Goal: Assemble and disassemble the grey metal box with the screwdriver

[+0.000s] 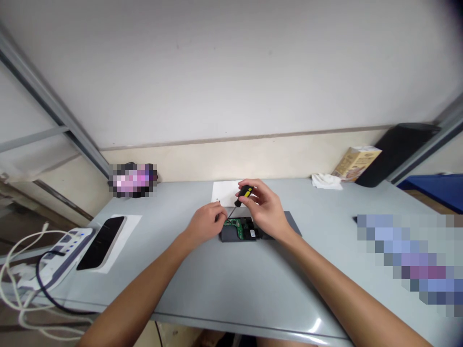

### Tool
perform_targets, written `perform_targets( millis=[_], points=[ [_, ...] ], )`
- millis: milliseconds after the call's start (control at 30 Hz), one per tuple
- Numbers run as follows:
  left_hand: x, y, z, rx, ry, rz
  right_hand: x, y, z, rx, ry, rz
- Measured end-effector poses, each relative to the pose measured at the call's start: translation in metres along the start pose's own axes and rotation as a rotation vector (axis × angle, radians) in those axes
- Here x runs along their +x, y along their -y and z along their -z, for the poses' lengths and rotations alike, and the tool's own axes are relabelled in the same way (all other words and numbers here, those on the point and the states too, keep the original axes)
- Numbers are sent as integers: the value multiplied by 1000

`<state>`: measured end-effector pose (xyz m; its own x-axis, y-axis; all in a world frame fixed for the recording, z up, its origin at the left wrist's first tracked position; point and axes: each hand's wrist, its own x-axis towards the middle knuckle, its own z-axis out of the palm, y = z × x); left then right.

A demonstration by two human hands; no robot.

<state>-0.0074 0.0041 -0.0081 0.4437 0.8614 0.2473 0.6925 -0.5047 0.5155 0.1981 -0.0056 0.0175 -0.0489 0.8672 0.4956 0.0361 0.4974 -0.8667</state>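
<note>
A small black box with a green circuit board [239,228] lies open on the grey table [231,279]. My right hand [264,207] is closed round the black and yellow handle of a small screwdriver [243,194], whose thin shaft slants down toward the board's left end. My left hand [205,222] rests at the box's left edge, fingers curled and pinched near the screwdriver's tip; what they pinch is too small to make out. A dark grey flat cover [292,223] lies under my right wrist. A white sheet of paper [224,193] lies just behind the hands.
A black phone [101,242] lies on white paper at the left, beside a white power strip [61,253] with cables at the table's edge. At the back right are a crumpled white tissue [326,181], a tan carton [356,163] and a black cylinder [396,152].
</note>
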Motion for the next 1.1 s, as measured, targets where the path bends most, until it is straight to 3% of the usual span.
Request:
perform_targets(
  millis=[700,1100],
  points=[
    [-1,-1,-1,80,-88,-70,-2,-8,1,-53,-17,56],
    [-2,0,0,81,-30,-80,-3,-7,0,-20,-61,45]
  ],
)
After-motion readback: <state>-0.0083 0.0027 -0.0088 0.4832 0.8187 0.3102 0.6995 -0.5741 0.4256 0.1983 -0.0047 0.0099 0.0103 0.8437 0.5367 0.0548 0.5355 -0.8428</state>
